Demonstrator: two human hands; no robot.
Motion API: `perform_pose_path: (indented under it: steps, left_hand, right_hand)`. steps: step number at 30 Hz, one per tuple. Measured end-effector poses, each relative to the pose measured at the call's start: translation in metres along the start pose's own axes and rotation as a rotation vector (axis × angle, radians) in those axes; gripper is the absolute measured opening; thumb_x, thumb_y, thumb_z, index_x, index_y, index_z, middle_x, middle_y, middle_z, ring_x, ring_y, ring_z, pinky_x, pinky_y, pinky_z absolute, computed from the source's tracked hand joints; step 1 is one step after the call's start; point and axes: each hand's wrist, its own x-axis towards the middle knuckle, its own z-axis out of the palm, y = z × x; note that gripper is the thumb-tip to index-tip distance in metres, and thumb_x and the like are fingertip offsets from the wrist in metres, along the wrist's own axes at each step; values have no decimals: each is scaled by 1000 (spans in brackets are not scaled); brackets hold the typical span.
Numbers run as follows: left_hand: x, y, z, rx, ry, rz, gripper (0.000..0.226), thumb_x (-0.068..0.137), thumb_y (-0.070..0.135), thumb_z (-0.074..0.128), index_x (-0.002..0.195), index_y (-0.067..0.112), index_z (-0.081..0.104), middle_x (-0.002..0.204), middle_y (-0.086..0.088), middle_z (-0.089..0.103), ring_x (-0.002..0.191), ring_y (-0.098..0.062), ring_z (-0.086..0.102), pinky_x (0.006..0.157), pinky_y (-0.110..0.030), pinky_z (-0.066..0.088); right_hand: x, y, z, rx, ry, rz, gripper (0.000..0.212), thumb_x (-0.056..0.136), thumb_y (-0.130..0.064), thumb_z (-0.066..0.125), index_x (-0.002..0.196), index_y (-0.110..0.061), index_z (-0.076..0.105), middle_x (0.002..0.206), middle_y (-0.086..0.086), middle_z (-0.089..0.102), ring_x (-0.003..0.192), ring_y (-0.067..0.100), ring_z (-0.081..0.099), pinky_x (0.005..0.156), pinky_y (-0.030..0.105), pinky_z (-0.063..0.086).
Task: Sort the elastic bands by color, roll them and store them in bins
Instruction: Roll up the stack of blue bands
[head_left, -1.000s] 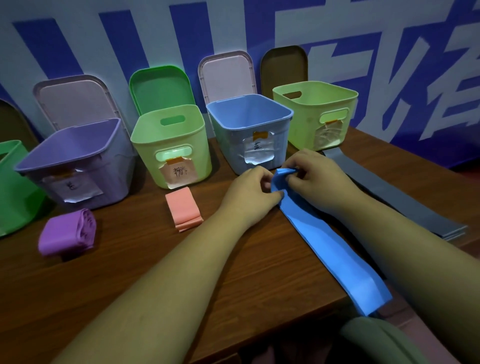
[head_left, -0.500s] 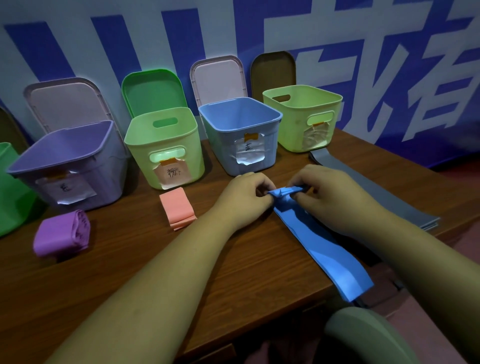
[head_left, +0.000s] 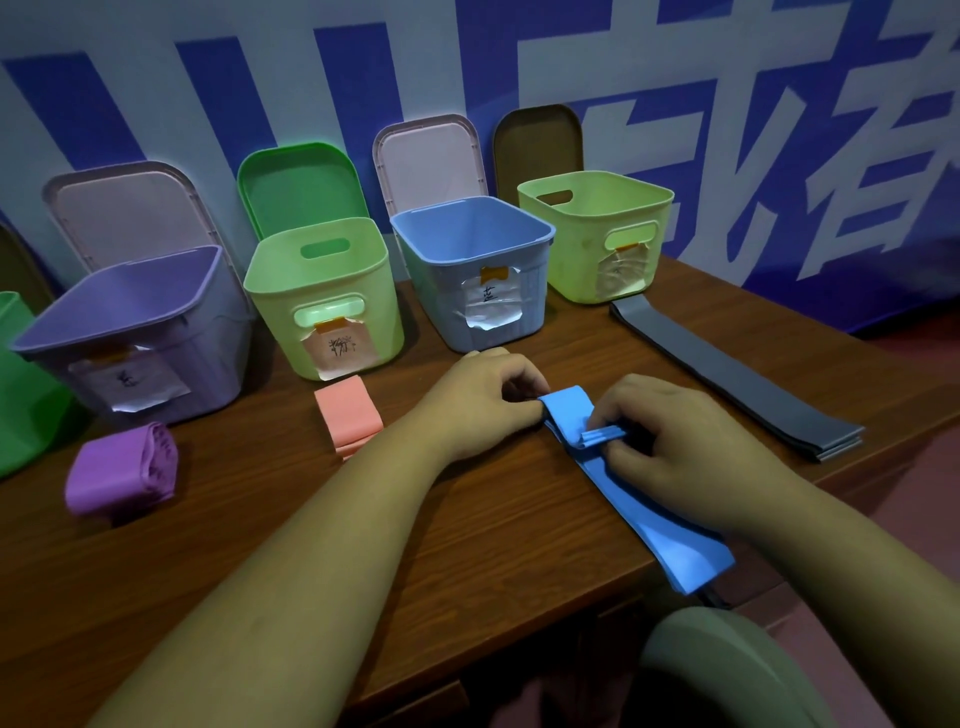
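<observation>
both hands are pinching the blue elastic band (head_left: 571, 415): left hand (head_left: 483, 395) gripping its folded end, right hand (head_left: 660, 441) pinching the layered edge. blue bin (head_left: 524, 291) sitting just behind.

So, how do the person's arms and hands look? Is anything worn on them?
Both forearms are bare to the frame edge: no sleeves. The left hand and right hand show no gloves, watch or rings.
</observation>
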Motion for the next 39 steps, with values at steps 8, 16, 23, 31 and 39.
perform_pose_path:
  steps: [8, 16, 23, 31, 39]
  left_hand:
    - [0, 1, -1, -9, -5, 1, 16, 88, 44, 81, 102, 43, 74, 108, 19, 66, 105, 0, 59, 92, -33, 57]
    - [-2, -3, -5, 22, -39, 60, 15, 90, 41, 77, 105, 44, 75, 109, 20, 64, 109, 1, 56, 99, -31, 52]
    - [-2, 1, -3, -33, -58, -14, 22, 88, 59, 76, 99, 40, 77, 111, 18, 63, 116, -4, 50, 103, -33, 47]
    - [-3, 16, 1, -112, -17, -119, 19, 80, 46, 88, 91, 35, 77, 108, 11, 65, 100, -6, 61, 89, -34, 55]
    - [1, 12, 6, -235, 114, -206, 40, 85, 46, 84, 118, 29, 68, 109, 10, 65, 94, -6, 64, 73, -23, 49]
  right_hand:
    - [-5, -4, -2, -16, 13, 0, 9, 89, -28, 68, 93, -36, 65, 104, -16, 60, 94, 6, 62, 78, 39, 57]
    - [-6, -4, -2, 36, -45, -4, 16, 85, -37, 52, 90, -33, 68, 107, -16, 61, 106, 7, 63, 86, 39, 55]
    - [16, -7, -12, 195, 31, 209, 26, 105, -39, 63, 84, -30, 77, 88, -13, 72, 83, 5, 68, 76, 33, 51]
    - [79, 0, -28, 17, -418, 308, 51, 98, -35, 76, 144, -46, 58, 115, -22, 63, 103, 1, 65, 82, 21, 51]
    - [117, -4, -34, -150, -447, 225, 15, 101, -33, 74, 115, -36, 74, 98, -1, 71, 92, 20, 66, 79, 37, 52]
